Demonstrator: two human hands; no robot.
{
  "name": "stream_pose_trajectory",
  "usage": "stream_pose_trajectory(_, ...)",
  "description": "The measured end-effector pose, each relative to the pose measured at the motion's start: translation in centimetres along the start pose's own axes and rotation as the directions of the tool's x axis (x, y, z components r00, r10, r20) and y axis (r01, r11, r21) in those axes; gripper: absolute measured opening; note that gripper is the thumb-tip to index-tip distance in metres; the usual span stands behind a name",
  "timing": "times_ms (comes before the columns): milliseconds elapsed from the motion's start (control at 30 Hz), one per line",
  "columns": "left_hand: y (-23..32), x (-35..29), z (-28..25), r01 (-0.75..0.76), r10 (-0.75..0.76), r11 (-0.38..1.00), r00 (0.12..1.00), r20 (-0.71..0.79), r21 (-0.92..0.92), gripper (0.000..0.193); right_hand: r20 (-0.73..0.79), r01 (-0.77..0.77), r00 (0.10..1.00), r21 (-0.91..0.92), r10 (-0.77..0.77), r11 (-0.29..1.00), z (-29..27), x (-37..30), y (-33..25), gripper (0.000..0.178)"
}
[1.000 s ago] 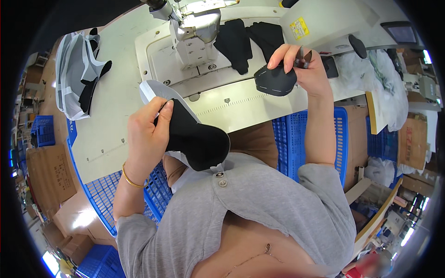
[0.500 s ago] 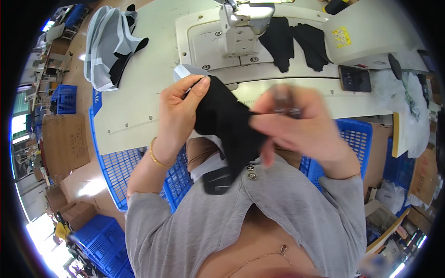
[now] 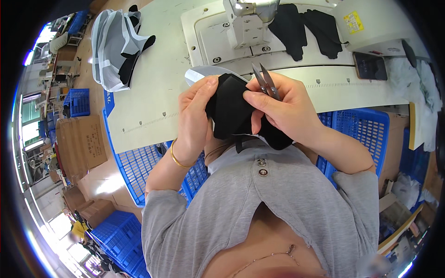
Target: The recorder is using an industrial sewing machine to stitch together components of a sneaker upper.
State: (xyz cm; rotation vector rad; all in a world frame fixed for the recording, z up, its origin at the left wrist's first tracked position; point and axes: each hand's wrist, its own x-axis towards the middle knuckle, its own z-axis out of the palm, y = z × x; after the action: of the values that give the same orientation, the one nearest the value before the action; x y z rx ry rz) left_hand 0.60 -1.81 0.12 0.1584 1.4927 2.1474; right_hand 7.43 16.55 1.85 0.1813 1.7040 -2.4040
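Observation:
Between my hands, above my lap at the table's front edge, is a black fabric piece [image 3: 232,111] with a grey and white part [image 3: 204,73] showing behind it. My left hand [image 3: 197,104] grips its left side, thumb on top. Thumb and fingers of my right hand [image 3: 282,99] pinch its right side. Small thread snips [image 3: 265,83] are also tucked in my right hand, blades pointing away from me and slightly apart. The fabric's lower end hangs toward my lap, partly folded.
A sewing machine [image 3: 248,30] stands beyond my hands on the pale table [image 3: 153,92]. Black cut pieces [image 3: 289,32] lie right of its head, a phone [image 3: 371,66] further right. Grey-white fabric pieces [image 3: 111,51] lie at the far left. Blue crates [image 3: 130,162] flank my lap below the table.
My right hand has moved up and slowed, and the snips now show clearly. The black fabric, which hung down long, is now raised and spread between both hands.

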Motion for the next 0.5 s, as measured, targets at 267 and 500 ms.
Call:
stream_pose_trajectory(267,-0.16,-0.29,0.41,-0.026,0.026,0.999,1.0,0.002,0.043,0.031,-0.044,-0.05,0.998,-0.054,0.047,0.997,-0.57,0.12,0.42,0.014)
stream_pose_trajectory(500,-0.22,-0.18,0.57,-0.017,0.016,0.999,1.0,0.023,0.028,0.031,-0.021,-0.035,0.999,-0.05,0.034,0.998,-0.78,0.22,0.62,0.014)
